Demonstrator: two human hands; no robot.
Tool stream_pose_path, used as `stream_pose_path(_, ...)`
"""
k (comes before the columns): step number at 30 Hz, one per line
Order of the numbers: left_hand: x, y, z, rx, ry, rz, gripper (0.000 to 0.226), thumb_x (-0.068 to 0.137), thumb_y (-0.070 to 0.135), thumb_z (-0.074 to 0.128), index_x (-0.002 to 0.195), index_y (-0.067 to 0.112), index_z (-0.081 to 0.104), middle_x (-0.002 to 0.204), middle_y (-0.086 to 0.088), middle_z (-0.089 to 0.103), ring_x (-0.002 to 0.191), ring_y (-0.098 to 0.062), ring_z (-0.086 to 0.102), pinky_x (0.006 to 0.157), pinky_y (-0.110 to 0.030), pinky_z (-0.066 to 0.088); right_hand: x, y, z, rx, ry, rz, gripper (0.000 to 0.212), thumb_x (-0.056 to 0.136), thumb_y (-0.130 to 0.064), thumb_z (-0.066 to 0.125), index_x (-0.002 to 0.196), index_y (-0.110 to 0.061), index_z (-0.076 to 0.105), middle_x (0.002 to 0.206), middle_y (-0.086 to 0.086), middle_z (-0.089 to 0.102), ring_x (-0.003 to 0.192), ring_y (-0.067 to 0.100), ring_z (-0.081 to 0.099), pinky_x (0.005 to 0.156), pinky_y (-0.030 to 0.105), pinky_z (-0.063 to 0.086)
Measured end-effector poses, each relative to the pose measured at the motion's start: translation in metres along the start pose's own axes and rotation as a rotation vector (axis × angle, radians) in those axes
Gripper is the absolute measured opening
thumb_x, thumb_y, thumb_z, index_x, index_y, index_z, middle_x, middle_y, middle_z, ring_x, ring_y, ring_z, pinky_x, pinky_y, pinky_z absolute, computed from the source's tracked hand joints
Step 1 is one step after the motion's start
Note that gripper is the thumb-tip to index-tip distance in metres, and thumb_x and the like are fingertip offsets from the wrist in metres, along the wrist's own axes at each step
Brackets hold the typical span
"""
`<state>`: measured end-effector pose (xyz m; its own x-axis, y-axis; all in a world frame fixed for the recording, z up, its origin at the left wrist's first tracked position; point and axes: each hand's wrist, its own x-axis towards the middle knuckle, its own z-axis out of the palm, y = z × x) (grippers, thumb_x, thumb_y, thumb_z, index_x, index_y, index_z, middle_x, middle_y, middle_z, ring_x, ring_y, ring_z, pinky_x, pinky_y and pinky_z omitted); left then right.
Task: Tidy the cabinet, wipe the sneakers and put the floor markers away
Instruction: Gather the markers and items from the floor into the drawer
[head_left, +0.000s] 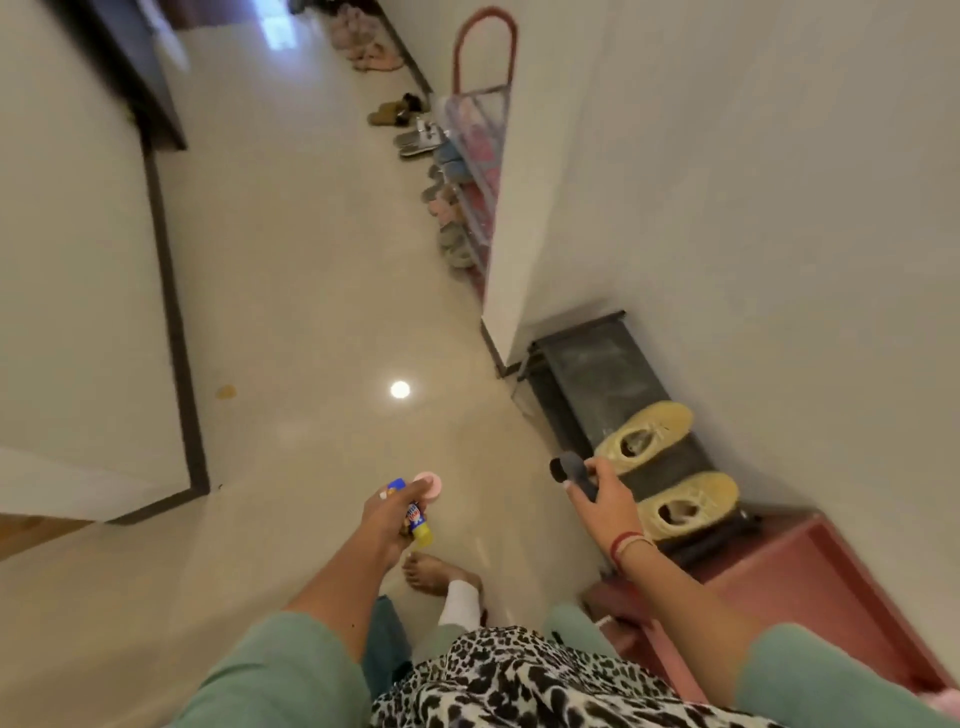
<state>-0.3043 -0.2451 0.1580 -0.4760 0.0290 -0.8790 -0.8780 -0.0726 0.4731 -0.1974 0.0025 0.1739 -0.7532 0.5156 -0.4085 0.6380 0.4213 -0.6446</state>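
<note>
- Our left hand (392, 514) reaches forward and down on a nearly straight arm, fingers curled round a small blue-and-yellow bottle (417, 521).
- A pink disc (430, 483) shows at its fingertips; we cannot tell whether it is held or lying on the floor (291, 312).
- Our right hand (605, 501), raised with the wrist bent, grips a dark grey object (571, 466).
- Just beyond it, two yellow sneakers (647, 435) sit on a dark low rack (592, 374).

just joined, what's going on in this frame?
A person stands in a hallway. The left hand grips a blue and yellow tube, with a pink disc at its fingertips; whether the disc is held or lies on the floor is unclear. The right hand holds a dark grey object close to two yellow sneakers, which sit on a low dark rack by the wall.
</note>
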Motion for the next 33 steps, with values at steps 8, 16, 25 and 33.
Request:
stream_pose_path(8,-0.078,-0.093,0.078,0.349,-0.226,-0.018,0.017,0.081,0.007,0.073,0.091,0.005,0.059,0.067,-0.008,0.056,0.057,-0.016,0.052,0.045,-0.022,0.048,-0.15,0.128,-0.055,0.311,0.337,0.306,0.007,0.09,-0.02,0.056,0.092,-0.015,0.062,0.083,0.006,0.063,0.082,0.027,0.06,0.07,0.03,0.041)
stream_pose_path(16,-0.121,-0.171,0.136,0.796,-0.385,-0.076,0.017,0.083,0.007,0.071,0.091,0.006,0.055,0.07,-0.009,0.054,0.059,-0.017,0.05,0.055,-0.028,0.045,-0.271,0.232,-0.047,0.603,0.557,0.765,0.014,0.096,-0.017,0.048,0.088,-0.012,0.058,0.069,0.009,0.054,0.059,0.023,0.049,0.046,0.026,0.036)
stream_pose_path(25,-0.09,-0.265,0.151,1.147,-0.48,-0.175,0.018,0.082,0.006,0.072,0.081,0.008,0.054,0.064,-0.007,0.059,0.051,-0.013,0.057,0.047,-0.023,0.046,-0.322,0.289,0.031,0.728,0.485,1.101,0.014,0.088,-0.01,0.054,0.081,-0.004,0.064,0.073,0.016,0.062,0.071,0.031,0.058,0.065,0.036,0.047)
stream_pose_path(33,-0.037,-0.324,0.162,1.249,-0.45,-0.189,0.02,0.082,0.007,0.073,0.079,0.011,0.054,0.069,-0.006,0.057,0.055,-0.014,0.056,0.055,-0.028,0.046,-0.3,0.34,0.078,0.79,0.436,1.179,0.01,0.086,-0.008,0.056,0.087,-0.008,0.066,0.086,0.014,0.067,0.085,0.031,0.062,0.08,0.038,0.05)
